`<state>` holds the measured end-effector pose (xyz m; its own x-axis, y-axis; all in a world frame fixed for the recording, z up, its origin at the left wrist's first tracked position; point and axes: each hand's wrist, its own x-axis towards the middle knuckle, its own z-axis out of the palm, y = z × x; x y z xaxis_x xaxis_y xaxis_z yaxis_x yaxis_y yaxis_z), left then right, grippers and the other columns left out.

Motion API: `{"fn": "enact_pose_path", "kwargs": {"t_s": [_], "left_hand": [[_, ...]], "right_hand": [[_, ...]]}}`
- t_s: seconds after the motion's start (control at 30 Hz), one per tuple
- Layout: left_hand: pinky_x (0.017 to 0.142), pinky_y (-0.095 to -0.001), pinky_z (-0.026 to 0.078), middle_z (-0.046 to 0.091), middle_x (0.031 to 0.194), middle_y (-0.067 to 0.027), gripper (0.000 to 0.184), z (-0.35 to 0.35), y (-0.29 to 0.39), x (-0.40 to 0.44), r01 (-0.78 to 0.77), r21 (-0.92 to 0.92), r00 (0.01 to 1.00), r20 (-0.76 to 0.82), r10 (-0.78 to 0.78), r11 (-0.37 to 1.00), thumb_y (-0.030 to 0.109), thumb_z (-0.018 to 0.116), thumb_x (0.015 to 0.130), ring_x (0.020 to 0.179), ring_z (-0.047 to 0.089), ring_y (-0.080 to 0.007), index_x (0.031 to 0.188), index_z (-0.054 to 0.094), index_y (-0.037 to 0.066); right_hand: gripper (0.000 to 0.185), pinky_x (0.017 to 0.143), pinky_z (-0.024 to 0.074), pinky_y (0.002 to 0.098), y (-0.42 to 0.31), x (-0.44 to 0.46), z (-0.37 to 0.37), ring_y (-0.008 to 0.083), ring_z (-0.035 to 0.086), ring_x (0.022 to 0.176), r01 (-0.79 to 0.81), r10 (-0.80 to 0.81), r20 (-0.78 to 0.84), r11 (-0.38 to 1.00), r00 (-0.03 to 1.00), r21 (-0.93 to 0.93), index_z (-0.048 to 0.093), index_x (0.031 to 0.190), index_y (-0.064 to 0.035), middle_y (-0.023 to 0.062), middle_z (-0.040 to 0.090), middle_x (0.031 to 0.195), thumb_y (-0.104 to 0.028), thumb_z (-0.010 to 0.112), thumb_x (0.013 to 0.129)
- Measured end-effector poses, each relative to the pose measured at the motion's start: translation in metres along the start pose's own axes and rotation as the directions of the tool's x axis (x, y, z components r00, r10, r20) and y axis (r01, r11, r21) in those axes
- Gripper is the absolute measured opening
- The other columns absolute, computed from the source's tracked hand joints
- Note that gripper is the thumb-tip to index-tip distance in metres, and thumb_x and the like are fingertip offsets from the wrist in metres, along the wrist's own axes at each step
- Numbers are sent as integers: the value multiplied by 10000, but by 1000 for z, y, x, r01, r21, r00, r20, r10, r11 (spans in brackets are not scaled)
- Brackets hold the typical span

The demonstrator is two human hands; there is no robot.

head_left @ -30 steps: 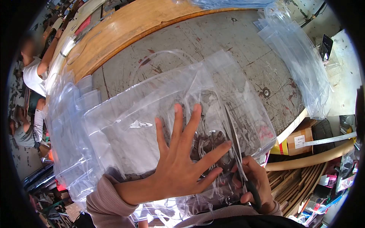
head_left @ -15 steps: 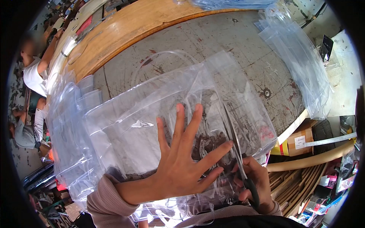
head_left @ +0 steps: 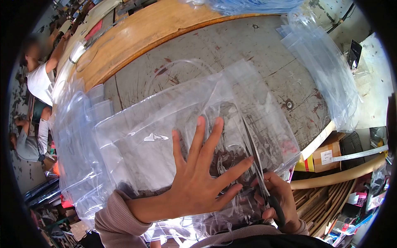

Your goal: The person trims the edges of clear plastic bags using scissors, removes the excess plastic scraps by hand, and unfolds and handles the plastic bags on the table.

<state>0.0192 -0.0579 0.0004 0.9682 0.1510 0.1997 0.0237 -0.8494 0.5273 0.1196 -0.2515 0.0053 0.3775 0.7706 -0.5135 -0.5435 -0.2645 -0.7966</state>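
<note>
Flat on the grey table lies a clear plastic bag (head_left: 136,120), with a looped clear handle (head_left: 182,62) at its far edge. My left hand (head_left: 198,173) presses down on the bag, fingers spread. Beside it on the right, my right hand (head_left: 281,194) grips a pair of scissors (head_left: 258,169) by the dark handles. The long blades point away from me and lie along the plastic near the bag's right side. Exactly where the blades meet the plastic is hard to make out through the glare.
Clear plastic bags (head_left: 78,153) are piled at the left, and more plastic pieces (head_left: 322,70) lie at the right. A wooden board (head_left: 136,37) runs along the far side. A cardboard box (head_left: 328,155) stands below right. Another person (head_left: 41,78) is at far left.
The view has shifted slightly. Both hands stay in nearly the same place on the bag, and the scissors keep almost the same angle.
</note>
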Motion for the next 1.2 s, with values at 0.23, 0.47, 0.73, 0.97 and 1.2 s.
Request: {"fn": "enact_pose_path", "kwargs": {"t_s": [0.23,0.47,0.73,0.97,1.2], "left_hand": [[932,-716,18,184,1404,-349,479,1,0,0,-5,4,1000,-13,5,1000,314,735,667,1318,79,-537,1127,617,248],[938,-711,18,186,1409,-341,489,1,-2,-1,-14,10,1000,-20,15,1000,324,732,673,1319,77,-534,1140,606,254],[957,-696,16,83,1438,-324,554,2,-3,-1,81,51,996,-39,-79,995,321,711,719,1323,32,-530,1230,520,221],[964,-569,255,197,1386,-274,658,-50,-18,0,-317,161,528,-788,315,935,130,747,687,1288,217,-405,1272,448,151],[1078,-561,38,284,1425,-110,553,-86,31,-14,-131,972,-344,-227,911,192,335,428,869,1359,159,-195,1351,319,89]], "right_hand": [[767,610,352,199,9,2,-10,57,465,701,4,-3,44,1000,999,-24,457,1095,3,4,531,811,-347,872,554],[785,631,379,204,8,3,-7,61,497,729,30,-31,-17,999,999,-34,461,1104,11,13,559,848,-340,880,539],[770,643,401,225,-16,-13,-28,78,491,700,4,-11,-54,991,998,-132,474,1136,-11,23,567,856,-323,856,544],[622,801,420,297,-20,29,-31,188,503,895,291,-743,-339,575,578,-765,349,1293,18,110,476,1080,-82,650,758],[476,856,407,385,-25,70,-20,366,508,976,107,-910,-236,287,341,-952,402,1214,43,208,487,1108,-52,613,797]]}}
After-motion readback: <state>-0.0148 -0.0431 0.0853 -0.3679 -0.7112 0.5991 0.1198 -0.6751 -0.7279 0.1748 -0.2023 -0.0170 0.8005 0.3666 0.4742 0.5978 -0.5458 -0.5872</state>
